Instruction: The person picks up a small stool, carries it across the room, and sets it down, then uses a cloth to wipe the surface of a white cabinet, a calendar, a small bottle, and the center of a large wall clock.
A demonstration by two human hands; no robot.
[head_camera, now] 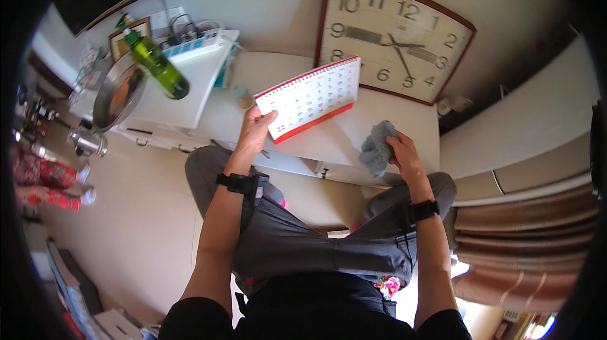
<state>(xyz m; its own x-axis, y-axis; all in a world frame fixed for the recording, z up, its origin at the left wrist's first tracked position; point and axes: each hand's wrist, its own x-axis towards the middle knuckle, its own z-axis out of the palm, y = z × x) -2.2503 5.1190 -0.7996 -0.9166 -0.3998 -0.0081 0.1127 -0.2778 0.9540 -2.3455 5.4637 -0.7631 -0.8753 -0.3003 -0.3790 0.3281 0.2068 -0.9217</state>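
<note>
My left hand point(256, 127) grips the lower left corner of a spiral-bound desk calendar point(315, 98), thumb on the printed page. The calendar has a red top edge and a red base strip and is held tilted over the white cabinet top point(294, 62). My right hand point(402, 151) holds a crumpled grey-blue cloth point(377, 148) to the right of the calendar, apart from it, near the cabinet's front edge. A large square wall clock point(393, 36) with a brown frame leans against the wall behind. Just left of the calendar stands a small jar with a pale green lid point(242, 96).
On the left, a raised white surface point(189, 107) carries a green spray bottle point(159, 65), a power strip point(197, 45) with plugs and a metal bowl point(118, 91). Brown curtains point(521, 245) hang at the right. Another person's patterned clothing point(52, 174) shows at the far left.
</note>
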